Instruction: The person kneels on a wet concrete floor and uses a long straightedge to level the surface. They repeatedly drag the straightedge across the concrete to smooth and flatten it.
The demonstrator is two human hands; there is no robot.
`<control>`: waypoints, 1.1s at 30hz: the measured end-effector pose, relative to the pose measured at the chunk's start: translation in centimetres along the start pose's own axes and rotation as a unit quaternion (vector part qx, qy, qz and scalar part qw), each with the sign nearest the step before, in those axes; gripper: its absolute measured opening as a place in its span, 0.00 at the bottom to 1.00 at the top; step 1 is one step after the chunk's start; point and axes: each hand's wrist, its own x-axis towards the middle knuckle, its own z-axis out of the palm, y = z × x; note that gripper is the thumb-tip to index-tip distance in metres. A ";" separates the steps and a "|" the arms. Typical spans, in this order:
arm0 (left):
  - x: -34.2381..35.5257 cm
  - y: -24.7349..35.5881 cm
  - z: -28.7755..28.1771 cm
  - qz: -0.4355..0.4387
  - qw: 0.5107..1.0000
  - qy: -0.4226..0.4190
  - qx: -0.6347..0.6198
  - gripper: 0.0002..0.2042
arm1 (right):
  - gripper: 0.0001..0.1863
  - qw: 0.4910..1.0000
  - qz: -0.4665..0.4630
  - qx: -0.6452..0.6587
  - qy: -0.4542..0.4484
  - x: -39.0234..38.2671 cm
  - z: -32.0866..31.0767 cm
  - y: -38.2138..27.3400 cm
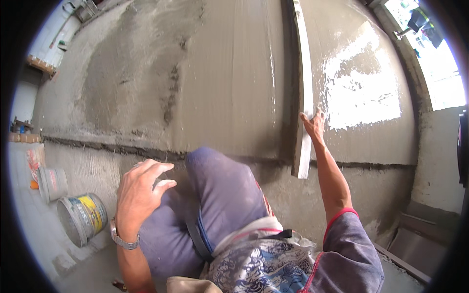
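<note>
A long, pale screed board [305, 68] lies on the wet cement floor [229, 73], running away from me. Its near end sticks out over the slab's front edge. My right hand [316, 127] grips the board near that end, thumb on one side and fingers on the other. Beside my raised knee, my left hand [139, 195] hangs in the air with thumb and fingers apart, holding nothing. To the left of the board the cement has smooth streaks, with a rougher, darker patch [110, 83] farther left.
A bucket with a yellow label [85, 217] lies tilted at the lower left, next to a pale bucket [53, 184]. The slab's ragged edge [110, 145] crosses in front of me. A bright window [439, 63] and a wall stand on the right. Grey boards [420, 234] lean at the lower right.
</note>
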 end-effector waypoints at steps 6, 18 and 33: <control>0.9 -4.6 -0.2 -0.093 0.995 -0.020 0.003 0.17 | 0.55 1.000 -0.007 -0.009 0.000 3.7 3.4 -0.7; -1.0 -5.2 1.8 -0.173 0.981 -0.077 0.036 0.24 | 0.46 0.997 0.074 -0.024 -0.028 10.8 4.8 -3.0; -0.7 -3.4 2.6 -0.180 0.980 -0.079 0.039 0.26 | 0.40 0.999 0.005 -0.042 -0.013 12.1 5.0 -3.5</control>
